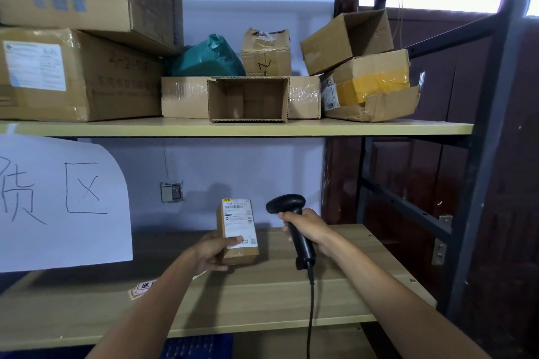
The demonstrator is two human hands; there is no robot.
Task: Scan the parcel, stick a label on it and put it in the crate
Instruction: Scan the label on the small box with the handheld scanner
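Right now the left hand (211, 252) is wrapped around a small brown parcel (237, 232), thumb pressed on its white shipping label (239, 220), holding it upright just above the lower shelf (262, 294). Beside it, the right hand (306, 229) is closed tight on the handle of a black barcode scanner (294, 227), whose head sits level with the top of the parcel, close to its right; a cable (310, 315) drops from the handle past the shelf edge. A big white paper sign (58, 201) with handwritten characters hangs at the left, and a small sticker (143, 288) lies on the shelf near the left forearm. On the upper shelf (233, 127) cardboard boxes crowd together, among them an open empty box (248, 99) and a green plastic bag (205, 58). Something blue (198, 345) shows below the lower shelf; I can't tell what it is.
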